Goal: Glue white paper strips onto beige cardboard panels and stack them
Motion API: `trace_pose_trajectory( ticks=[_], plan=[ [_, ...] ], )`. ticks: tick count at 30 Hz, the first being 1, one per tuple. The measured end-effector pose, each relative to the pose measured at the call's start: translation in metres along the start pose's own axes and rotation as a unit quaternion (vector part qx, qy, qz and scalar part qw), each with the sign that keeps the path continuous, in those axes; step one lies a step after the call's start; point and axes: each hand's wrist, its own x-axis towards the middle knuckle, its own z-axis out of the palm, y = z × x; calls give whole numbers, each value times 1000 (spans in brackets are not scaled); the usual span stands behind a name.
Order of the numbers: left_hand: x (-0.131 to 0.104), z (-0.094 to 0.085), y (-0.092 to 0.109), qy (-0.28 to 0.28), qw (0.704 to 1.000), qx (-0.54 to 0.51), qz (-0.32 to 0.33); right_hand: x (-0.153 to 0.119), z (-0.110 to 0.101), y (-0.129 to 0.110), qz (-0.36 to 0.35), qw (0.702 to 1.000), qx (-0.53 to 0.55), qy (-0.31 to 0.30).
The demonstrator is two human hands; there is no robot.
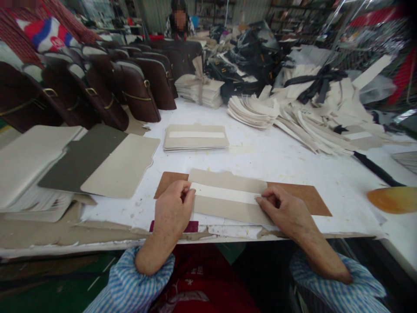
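Observation:
A beige panel [228,211] lies flat near the table's front edge, over a brown strip [301,196] that sticks out on both sides. Along the panel's middle runs a white strip [224,193]. My left hand [174,206] pinches the strip's left end between thumb and fingers. At its right end, my right hand [286,211] has thumb and forefinger closed on it, close to the panel surface. Just behind is a small stack of similar beige panels [195,141], the top one with its own white strip.
Dark brown bags [140,91] stand in rows at the back left. Beige and dark sheets [120,165] lie at left. Tied beige pieces [200,91] and curved strip bundles [254,111] fill the back and right. An orange-yellow object [392,200] sits far right. A person [179,21] is behind.

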Motion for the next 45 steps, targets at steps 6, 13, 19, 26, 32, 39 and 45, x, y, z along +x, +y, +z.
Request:
trace_pose_trajectory(
  ticks=[6,13,19,26,32,39,45],
  plan=[
    [1,2,0,-2,1000,22,6,1,-1,-2,10,1000,-7,-3],
    [2,2,1,-8,999,46,9,0,0,0,1,1000,-3,-2],
    [2,6,-2,12,998,50,42,1,1,1,-5,1000,-2,4],
    [0,7,-3,10,994,84,68,0,1,0,-1,1000,-8,1],
    [-2,6,-2,5,989,113,94,1,1,0,-7,1000,-7,0],
    [0,7,-4,-17,951,210,225,1,2,4,-29,999,-10,-10],
    [-4,-5,12,-127,927,279,217,-4,5,-1,-142,989,-21,34]
  ],
)
